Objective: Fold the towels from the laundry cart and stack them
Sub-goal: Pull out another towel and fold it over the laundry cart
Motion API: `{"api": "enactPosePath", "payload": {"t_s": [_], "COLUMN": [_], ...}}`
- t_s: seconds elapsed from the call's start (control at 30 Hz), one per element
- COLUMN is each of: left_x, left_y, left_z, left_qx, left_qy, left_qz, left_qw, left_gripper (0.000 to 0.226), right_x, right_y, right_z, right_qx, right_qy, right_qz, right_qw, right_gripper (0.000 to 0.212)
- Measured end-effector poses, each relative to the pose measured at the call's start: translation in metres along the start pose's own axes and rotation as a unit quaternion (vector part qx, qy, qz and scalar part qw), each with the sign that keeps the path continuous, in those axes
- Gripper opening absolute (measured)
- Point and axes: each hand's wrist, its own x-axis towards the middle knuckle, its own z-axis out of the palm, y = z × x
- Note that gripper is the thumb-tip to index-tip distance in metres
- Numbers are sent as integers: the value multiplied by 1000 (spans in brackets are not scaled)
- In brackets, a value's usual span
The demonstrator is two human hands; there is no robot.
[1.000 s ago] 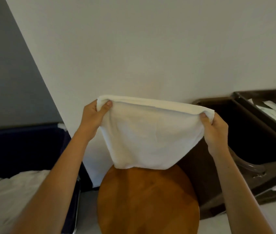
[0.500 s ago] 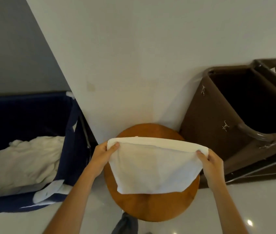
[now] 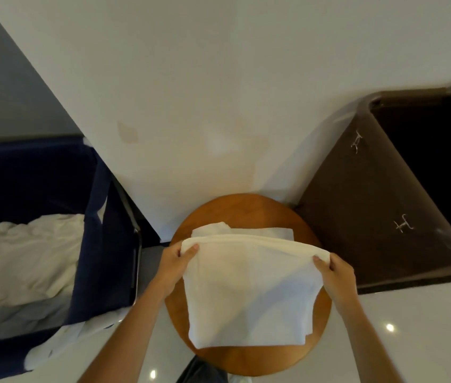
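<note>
A white towel [image 3: 249,288], folded over, hangs from its top edge above the round wooden table [image 3: 243,211]. My left hand [image 3: 177,261] pinches the towel's upper left corner and my right hand [image 3: 334,275] pinches the upper right corner. Behind the held towel, another white folded towel [image 3: 246,230] lies flat on the table's far half. The dark blue laundry cart [image 3: 105,244] stands at the left with a heap of crumpled white towels [image 3: 25,264] inside.
A brown bin [image 3: 370,211] with a dark inside stands against the wall to the right of the table. The white wall runs right behind the table. Glossy light floor shows at the bottom right. A dark garment shows at the bottom edge.
Both hands have lowered the towel from chest height down over the table. My view has tipped down, so the cart's towels and the towel lying on the table have come into sight.
</note>
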Motion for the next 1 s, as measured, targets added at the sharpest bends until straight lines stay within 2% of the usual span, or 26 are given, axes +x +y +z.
{"api": "enactPosePath", "payload": {"t_s": [0.1,0.3,0.43,0.57,0.63,0.67,0.73,0.8,0.87,1.0], "left_x": [28,59,66,59,50,44,34,27,22,16], "left_y": [3,-9,-19,-38,-49,-53,-65,-86,-105,-128], "left_z": [3,-2,-7,-9,-7,-5,-1,3,7,19], "left_qx": [23,43,54,116,151,175,227,285,332,404], "left_qy": [-9,-24,-68,-115,-140,-159,-196,-224,-251,-310], "left_qz": [-21,-73,-82,-95,-124,-133,-137,-141,-152,-183], "left_qw": [999,996,993,982,971,963,944,921,897,841], "left_gripper": [7,15,9,12,8,8,9,16,24,21], "right_x": [25,49,46,37,31,27,19,12,6,4], "right_y": [-4,-2,2,17,31,39,58,80,98,127], "right_z": [12,28,31,30,28,27,25,23,24,28], "right_qx": [0,-14,-8,-57,-89,-111,-175,-231,-265,-313], "right_qy": [-18,-44,-76,-89,-91,-105,-157,-196,-233,-315], "right_qz": [14,46,35,50,71,81,105,120,131,144], "right_qw": [1000,998,996,993,989,985,966,945,927,884], "right_gripper": [14,10,12,8,24,24,3,17,19,26]}}
